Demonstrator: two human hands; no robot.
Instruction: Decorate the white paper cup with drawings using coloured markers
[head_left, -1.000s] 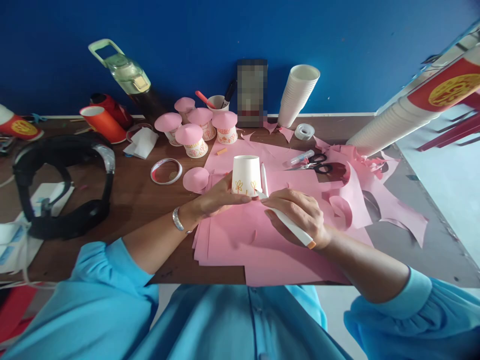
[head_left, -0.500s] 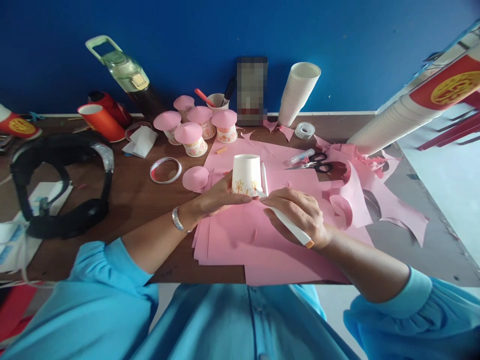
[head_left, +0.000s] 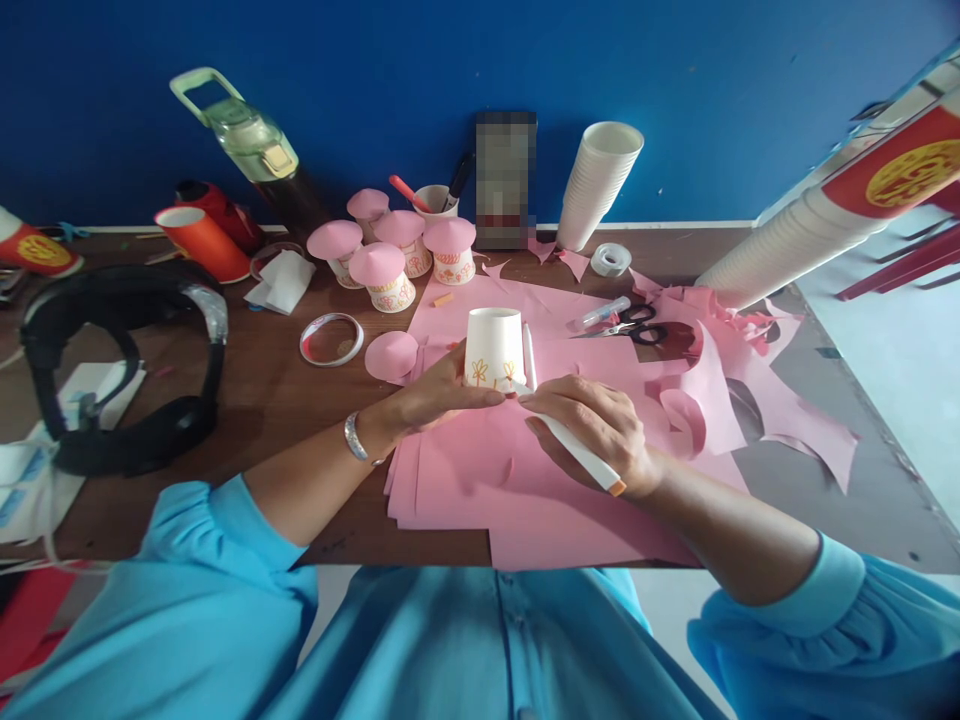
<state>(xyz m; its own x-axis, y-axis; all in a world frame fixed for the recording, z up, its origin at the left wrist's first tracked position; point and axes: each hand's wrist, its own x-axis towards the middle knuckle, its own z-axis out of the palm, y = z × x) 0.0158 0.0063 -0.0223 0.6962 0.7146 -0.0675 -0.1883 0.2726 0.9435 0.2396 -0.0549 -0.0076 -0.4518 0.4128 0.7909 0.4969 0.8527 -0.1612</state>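
The paper cup (head_left: 493, 346) stands upside down on the pink paper sheets (head_left: 525, 480), in the middle of the table (head_left: 285, 390). It has little orange flowers drawn low on its side. It looks very light and thin, so I think it would tip or slide with a small push, and it would squash if pinched hard. The best place to hold it is low down near the wide rim, with a soft touch.

The left hand (head_left: 435, 395) does just that. Its fingers curl around the near left side of the cup, at the bottom, and keep it steady. The right hand (head_left: 596, 425) is closed around a white marker (head_left: 574, 450) with an orange end. The marker's tip touches the cup low on its near right side, right beside the left fingertips. So the cup sits just beyond both hands, between them.

Farther back stand small cups with pink caps (head_left: 390, 270). Scissors (head_left: 630, 325) lie to the right, and a pink paper circle (head_left: 391, 355) lies to the left of the cup.
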